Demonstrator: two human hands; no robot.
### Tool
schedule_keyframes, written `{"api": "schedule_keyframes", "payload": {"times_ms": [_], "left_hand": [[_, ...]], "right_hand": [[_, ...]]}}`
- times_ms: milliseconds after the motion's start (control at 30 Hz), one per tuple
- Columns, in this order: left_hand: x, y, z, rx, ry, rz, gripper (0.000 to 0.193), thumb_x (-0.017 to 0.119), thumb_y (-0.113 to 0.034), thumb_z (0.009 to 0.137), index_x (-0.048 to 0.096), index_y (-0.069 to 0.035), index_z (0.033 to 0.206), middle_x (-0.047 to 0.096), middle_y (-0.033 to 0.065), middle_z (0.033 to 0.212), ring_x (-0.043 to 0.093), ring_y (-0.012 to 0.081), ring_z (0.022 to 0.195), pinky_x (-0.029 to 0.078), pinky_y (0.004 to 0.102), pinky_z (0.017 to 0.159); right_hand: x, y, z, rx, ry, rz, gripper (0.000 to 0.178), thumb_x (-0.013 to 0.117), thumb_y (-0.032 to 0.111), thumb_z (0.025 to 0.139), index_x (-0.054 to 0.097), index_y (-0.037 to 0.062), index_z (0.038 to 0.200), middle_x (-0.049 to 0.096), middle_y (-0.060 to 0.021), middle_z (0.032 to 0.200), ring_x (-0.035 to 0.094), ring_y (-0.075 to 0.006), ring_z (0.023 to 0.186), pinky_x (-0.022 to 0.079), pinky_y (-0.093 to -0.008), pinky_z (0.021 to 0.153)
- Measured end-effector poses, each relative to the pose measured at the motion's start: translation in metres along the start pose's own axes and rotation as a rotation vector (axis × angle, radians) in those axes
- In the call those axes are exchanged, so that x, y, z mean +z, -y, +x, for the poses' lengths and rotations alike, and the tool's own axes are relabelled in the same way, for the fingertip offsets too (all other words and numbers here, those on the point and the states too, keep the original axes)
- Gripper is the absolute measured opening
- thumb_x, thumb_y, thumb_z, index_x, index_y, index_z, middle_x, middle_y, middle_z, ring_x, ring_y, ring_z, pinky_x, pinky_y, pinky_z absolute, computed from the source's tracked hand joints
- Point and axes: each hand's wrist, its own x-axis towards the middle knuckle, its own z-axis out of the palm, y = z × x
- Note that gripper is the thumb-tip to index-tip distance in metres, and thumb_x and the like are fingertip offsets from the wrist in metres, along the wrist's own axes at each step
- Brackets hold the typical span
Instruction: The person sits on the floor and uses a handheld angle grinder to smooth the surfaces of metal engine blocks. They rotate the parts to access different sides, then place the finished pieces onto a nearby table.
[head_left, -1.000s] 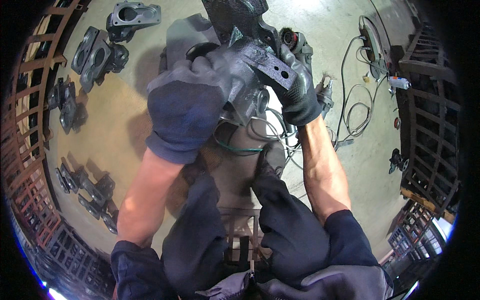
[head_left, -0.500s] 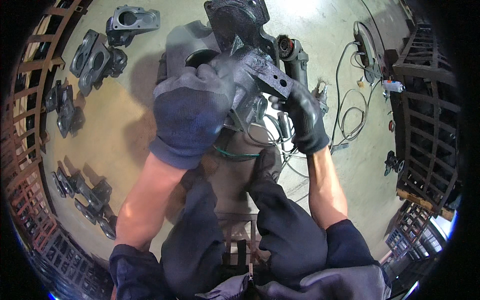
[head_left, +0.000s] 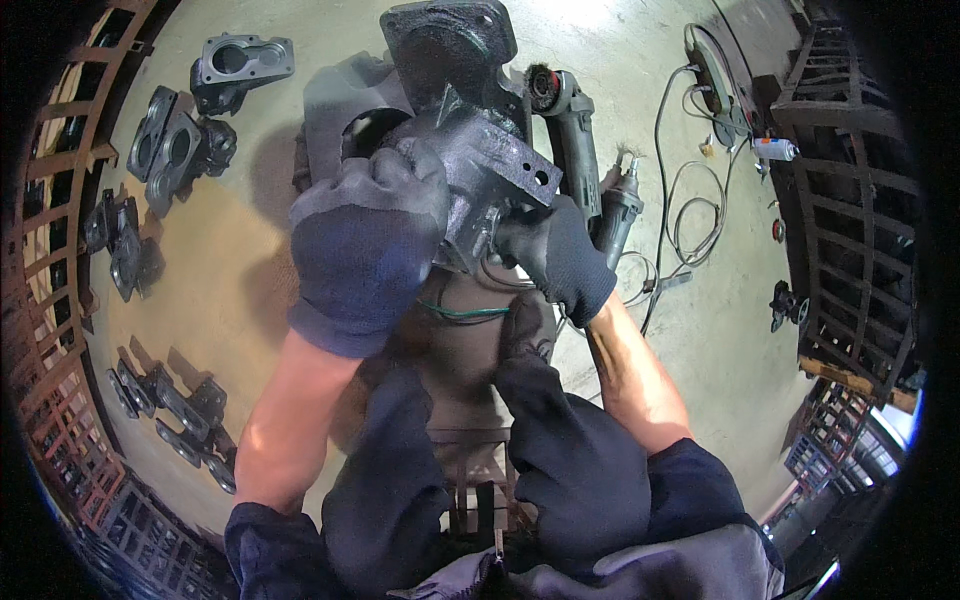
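A dark, rough metal casting (head_left: 484,172) is in front of me, with a broad flange at its far end and a flat, drilled arm pointing right. My left hand (head_left: 370,235), in a blue-and-grey work glove, is closed in a fist on the casting's left side; its fingertips are hidden. My right hand (head_left: 558,252), gloved in dark grey, curls its fingers round the casting's lower right, beneath the drilled arm. Behind the left hand stands a grey block (head_left: 338,100) with a round opening. Just to the right lies an angle grinder (head_left: 572,135) with a wire cup brush.
Beside the grinder is a second hand-held power tool (head_left: 620,212). Cables run over the floor to a power strip (head_left: 716,85) at the right. Several metal castings (head_left: 180,155) stand along the left. Brown lattice crates (head_left: 848,230) line both sides.
My right hand has moved in from beside the drilled arm to close beneath it. My left fist stays on the casting. The view has shifted slightly.
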Motion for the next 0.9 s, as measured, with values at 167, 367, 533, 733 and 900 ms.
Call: {"api": "schedule_keyframes", "payload": {"times_ms": [167,367,533,733,900], "left_hand": [[-0.004,-0.004,0.002,-0.043,0.129,0.018,0.035,0.062,-0.014,0.083,0.064,-0.010,0.118,0.067,0.0082,0.087,0.067,0.0245,0.075,0.054,0.0377,0.055],[0.003,0.002,-0.001,-0.045,0.053,0.094,0.032,0.061,-0.014,0.084,0.065,-0.010,0.116,0.065,0.0066,0.079,0.067,0.0230,0.072,0.052,0.0377,0.053],[-0.001,-0.002,0.001,-0.009,0.064,0.033,0.030,0.061,-0.016,0.085,0.065,-0.009,0.113,0.063,0.0060,0.076,0.067,0.0227,0.072,0.051,0.0377,0.054],[-0.002,-0.004,0.003,0.009,0.033,0.002,0.030,0.061,-0.016,0.084,0.065,-0.009,0.113,0.064,0.0063,0.080,0.066,0.0233,0.075,0.050,0.0384,0.054],[0.002,0.004,0.001,0.013,-0.044,0.030,0.025,0.062,-0.020,0.085,0.065,-0.010,0.107,0.062,0.0056,0.079,0.065,0.0223,0.073,0.049,0.0372,0.052]], "right_hand": [[-0.023,-0.002,-0.007,-0.335,0.103,-0.096,0.016,0.062,0.010,0.089,0.072,-0.0008,0.096,0.073,-0.0134,0.101,0.068,-0.0177,0.080,0.055,-0.0316,0.071],[-0.038,-0.020,-0.025,0.082,0.184,0.475,0.028,0.060,0.008,0.094,0.068,-0.0031,0.118,0.073,-0.0099,0.102,0.069,-0.0156,0.090,0.056,-0.0290,0.081],[-0.028,-0.004,-0.021,0.120,0.181,0.388,0.029,0.069,0.021,0.094,0.070,-0.0011,0.113,0.073,-0.0043,0.095,0.066,-0.0101,0.079,0.053,-0.0252,0.071],[-0.007,-0.013,-0.005,-0.013,0.097,0.129,0.025,0.073,0.021,0.087,0.074,-0.0013,0.098,0.071,-0.0029,0.076,0.062,-0.0075,0.070,0.051,-0.0247,0.063],[-0.034,-0.012,-0.025,0.045,0.214,0.646,0.029,0.052,0.009,0.095,0.065,-0.0049,0.117,0.072,-0.0154,0.097,0.070,-0.0207,0.082,0.058,-0.0323,0.072]]}}
